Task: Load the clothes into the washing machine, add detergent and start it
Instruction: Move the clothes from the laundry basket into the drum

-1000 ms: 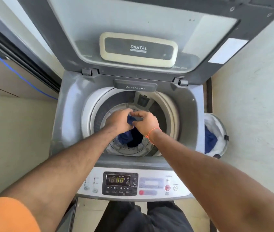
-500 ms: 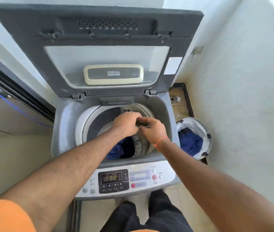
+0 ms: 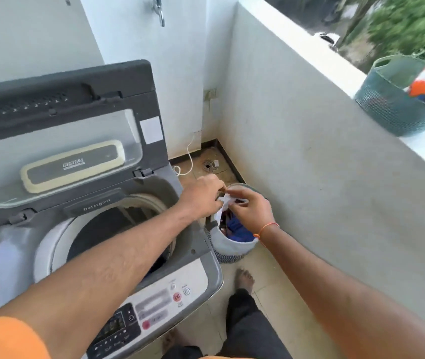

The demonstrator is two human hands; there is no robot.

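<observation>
The grey top-load washing machine [image 3: 193,242] stands at the left, its lid [image 3: 58,120] raised and dark clothes low in the drum [image 3: 112,229]. To its right, on the floor, a small laundry basket [image 3: 232,251] holds blue clothes [image 3: 237,229] and other items. Both hands are over the basket. My left hand [image 3: 202,196] and my right hand [image 3: 250,208] together pinch a white garment [image 3: 225,203] at the basket's top.
A low white wall runs along the right with a teal basket [image 3: 392,104] of colourful cloth on its ledge. A floor drain [image 3: 208,165] and a white cord [image 3: 189,161] lie behind the laundry basket. My bare foot [image 3: 245,279] stands by the machine.
Both hands left the drum, where they had dropped a blue garment, and moved right to the floor basket. They now hold a white garment. The view has swung right.
</observation>
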